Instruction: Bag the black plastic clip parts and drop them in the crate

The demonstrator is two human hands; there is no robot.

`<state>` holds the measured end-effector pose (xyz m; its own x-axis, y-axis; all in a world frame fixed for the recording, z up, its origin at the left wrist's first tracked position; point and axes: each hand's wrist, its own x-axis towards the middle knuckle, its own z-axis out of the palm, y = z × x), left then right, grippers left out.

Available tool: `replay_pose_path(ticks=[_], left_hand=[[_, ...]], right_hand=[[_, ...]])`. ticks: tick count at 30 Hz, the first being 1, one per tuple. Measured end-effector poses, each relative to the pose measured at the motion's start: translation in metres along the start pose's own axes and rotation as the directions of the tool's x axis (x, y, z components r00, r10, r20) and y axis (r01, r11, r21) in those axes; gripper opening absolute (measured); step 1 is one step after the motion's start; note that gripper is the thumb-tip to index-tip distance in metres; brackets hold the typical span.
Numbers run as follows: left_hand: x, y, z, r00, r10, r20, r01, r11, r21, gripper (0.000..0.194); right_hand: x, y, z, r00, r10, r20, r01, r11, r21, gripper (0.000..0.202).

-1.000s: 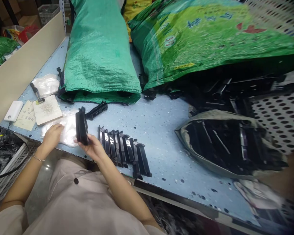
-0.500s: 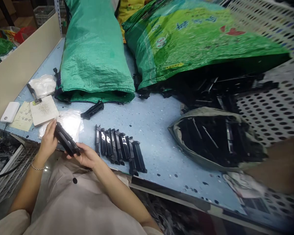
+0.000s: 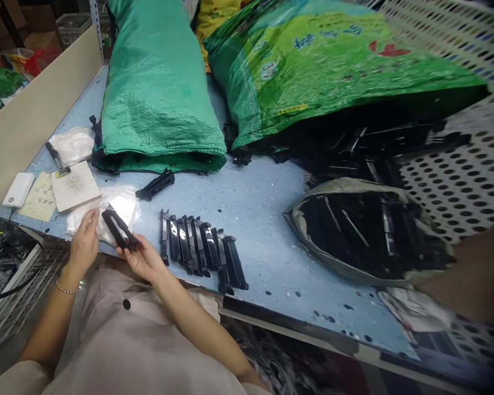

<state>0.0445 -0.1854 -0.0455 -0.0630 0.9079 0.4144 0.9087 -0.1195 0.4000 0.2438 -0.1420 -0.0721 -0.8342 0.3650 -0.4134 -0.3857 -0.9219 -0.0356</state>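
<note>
Two slim black plastic parts [image 3: 117, 228] are held by their lower end in my right hand [image 3: 142, 259], over the table's near edge. My left hand [image 3: 85, 238] is just left of them, apart from the parts, its fingers pressed together; whether they pinch anything is too small to tell. Behind both hands lie clear plastic bags [image 3: 125, 206]. To the right, a row of several black parts [image 3: 200, 247] lies side by side on the blue table [image 3: 267, 219]. Another black part [image 3: 155, 185] rests above that row.
A green sack [image 3: 160, 93] and a printed green sack [image 3: 313, 71] lie at the back. An open grey sack [image 3: 354, 233] of black parts is at right. A tile [image 3: 76, 186], a note and a white device [image 3: 18, 190] are at left.
My left hand has let go of the black parts and moved slightly down. The parts now tilt in my right hand, with a gap showing between them.
</note>
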Motion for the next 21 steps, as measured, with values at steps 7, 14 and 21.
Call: replay_pose_path(ticks=[7, 14, 21], left_hand=[[0.0, 0.031, 0.012, 0.973, 0.231, 0.012, -0.228, 0.967, -0.114, 0.064], [-0.004, 0.101, 0.045, 0.771, 0.635, -0.048, -0.614, 0.72, -0.324, 0.065], [-0.003, 0.125, 0.062, 0.628, 0.777, -0.047, -0.686, 0.524, -0.505, 0.054]], right_hand=[[-0.029, -0.009, 0.003, 0.984, -0.18, -0.018, 0.177, 0.977, -0.117, 0.038], [-0.085, -0.037, -0.002, 0.812, -0.575, -0.103, 0.541, 0.807, -0.239, 0.052], [-0.289, -0.035, -0.057, 0.481, -0.807, -0.344, 0.528, 0.579, -0.621, 0.039]])
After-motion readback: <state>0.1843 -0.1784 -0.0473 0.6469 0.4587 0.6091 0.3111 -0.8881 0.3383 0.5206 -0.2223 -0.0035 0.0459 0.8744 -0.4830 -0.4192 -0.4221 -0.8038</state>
